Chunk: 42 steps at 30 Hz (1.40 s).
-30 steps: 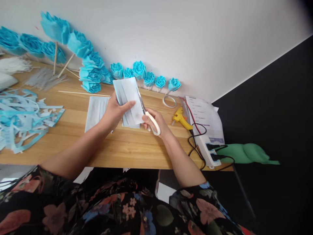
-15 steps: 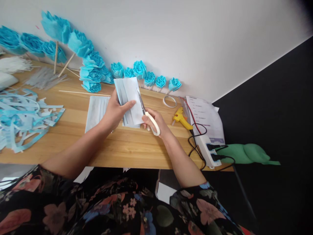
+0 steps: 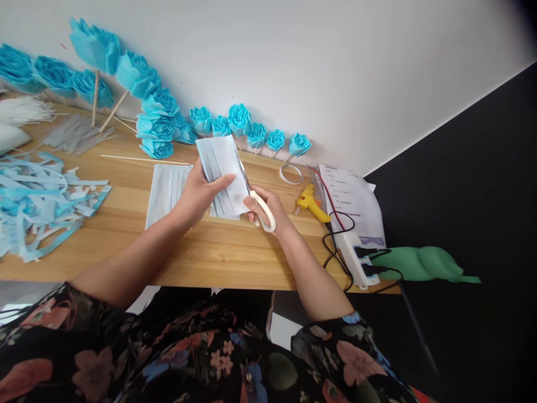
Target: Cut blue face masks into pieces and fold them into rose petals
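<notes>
Pinched under the thumb of my left hand is a pale blue pleated face mask, tilted above the table. My right hand grips white-handled scissors, fingers closed in the loops. The scissor blades lie along the right edge of the mask, partly hidden by it; I cannot tell how far they are parted. Beneath my left hand, another pleated mask piece rests flat on the wood. A further pale piece shows just below the held mask.
Blue flowers on sticks lean along the wall. Cut blue strips are heaped at left. A tape roll, a yellow glue gun, papers and a power strip with black cables lie at right.
The held mask has shifted slightly right and down against the scissors, so less of the blades shows. Both hands keep their grips; the table things stay put.
</notes>
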Tool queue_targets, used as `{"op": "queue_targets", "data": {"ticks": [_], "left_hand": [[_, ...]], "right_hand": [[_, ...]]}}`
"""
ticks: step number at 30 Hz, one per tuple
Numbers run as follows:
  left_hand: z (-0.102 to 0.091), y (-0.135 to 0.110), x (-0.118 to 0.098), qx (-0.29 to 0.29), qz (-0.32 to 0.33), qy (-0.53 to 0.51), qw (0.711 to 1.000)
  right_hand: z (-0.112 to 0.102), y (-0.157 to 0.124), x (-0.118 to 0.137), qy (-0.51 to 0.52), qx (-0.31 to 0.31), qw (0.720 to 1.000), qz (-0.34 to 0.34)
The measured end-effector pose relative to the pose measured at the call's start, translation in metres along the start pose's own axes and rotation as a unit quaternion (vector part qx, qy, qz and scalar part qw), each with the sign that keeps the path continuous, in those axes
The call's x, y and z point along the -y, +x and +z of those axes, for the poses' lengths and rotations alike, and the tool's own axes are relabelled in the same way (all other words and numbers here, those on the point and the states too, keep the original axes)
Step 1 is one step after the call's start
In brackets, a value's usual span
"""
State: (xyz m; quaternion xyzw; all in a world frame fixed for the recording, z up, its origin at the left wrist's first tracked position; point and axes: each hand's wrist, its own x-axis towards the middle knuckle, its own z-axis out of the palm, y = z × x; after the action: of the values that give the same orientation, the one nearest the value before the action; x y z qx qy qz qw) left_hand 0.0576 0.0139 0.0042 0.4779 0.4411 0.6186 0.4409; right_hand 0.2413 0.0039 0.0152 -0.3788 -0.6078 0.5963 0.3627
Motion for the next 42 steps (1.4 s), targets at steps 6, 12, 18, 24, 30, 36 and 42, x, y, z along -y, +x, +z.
{"op": "queue_targets", "data": {"ticks": [6,12,18,24,30,36,42], "left_hand": [[0.000,-0.001,-0.002,0.003,-0.010,0.006,1.000],[-0.001,0.000,0.000,0.011,0.000,0.004,1.000],[-0.002,0.000,0.002,0.010,0.002,0.017,1.000],[0.000,-0.001,0.000,-0.006,-0.008,-0.004,1.000],[-0.005,0.005,-0.007,-0.022,0.015,-0.036,0.999],[-0.008,0.006,-0.008,-0.024,0.029,-0.001,0.999],[-0.004,0.002,-0.007,0.003,0.073,0.058,0.996]], "right_hand": [[0.002,-0.001,0.002,0.003,-0.011,1.000,-0.001],[0.003,-0.001,0.005,0.000,-0.020,1.000,0.015],[0.004,0.000,0.006,-0.005,-0.035,0.999,0.034],[0.005,0.000,0.006,-0.007,-0.033,0.999,0.031],[0.004,0.001,0.001,0.001,-0.011,0.999,0.038],[0.001,0.001,0.001,-0.021,0.013,0.999,0.031],[0.000,-0.001,0.006,-0.057,0.008,0.998,0.020]]}}
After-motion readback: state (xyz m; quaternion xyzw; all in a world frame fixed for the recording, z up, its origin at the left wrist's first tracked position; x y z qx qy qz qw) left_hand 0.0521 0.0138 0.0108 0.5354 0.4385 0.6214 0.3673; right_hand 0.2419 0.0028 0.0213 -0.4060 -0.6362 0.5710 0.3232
